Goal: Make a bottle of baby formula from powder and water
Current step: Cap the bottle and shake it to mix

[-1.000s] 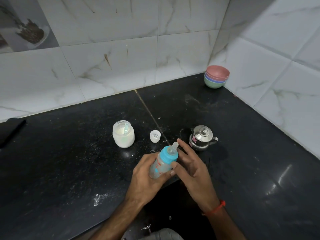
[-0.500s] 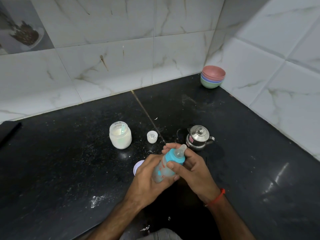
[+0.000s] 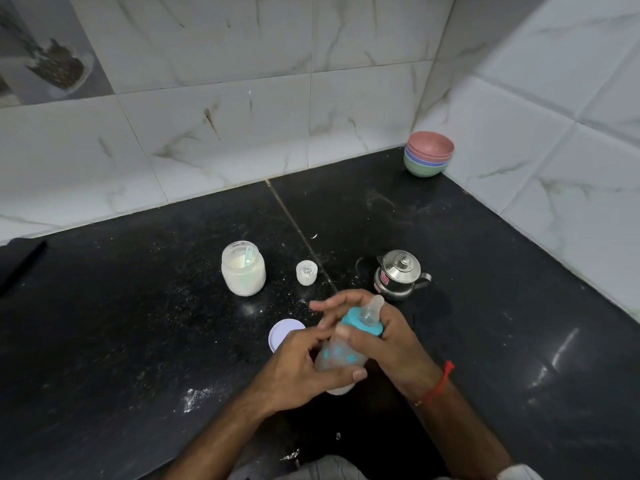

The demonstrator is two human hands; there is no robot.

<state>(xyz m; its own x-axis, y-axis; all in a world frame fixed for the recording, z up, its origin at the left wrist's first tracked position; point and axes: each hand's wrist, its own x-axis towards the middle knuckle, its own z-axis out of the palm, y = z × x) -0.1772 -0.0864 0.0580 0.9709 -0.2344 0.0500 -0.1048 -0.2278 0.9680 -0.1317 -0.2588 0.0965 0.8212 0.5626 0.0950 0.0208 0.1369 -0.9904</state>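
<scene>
We hold the baby bottle in both hands, close to us at the near edge of the black counter. Our left hand wraps the see-through body, fingers closed around it. Our right hand closes its fingers on the blue ring under the soft teat.

The bottle looks light, small and smooth, so it may slip. We think the ring and the body are the best spots to grip, not the squishy teat.

At 9 o'clock from the bottle, just beside our left hand, lies a round white lid. Farther off at 11 o'clock stands the open powder jar with a scoop inside, and a little white cap sits near it. At 1 o'clock is the small steel kettle. Stacked bowls wait far away in the corner. Open room lies to our right and left.
</scene>
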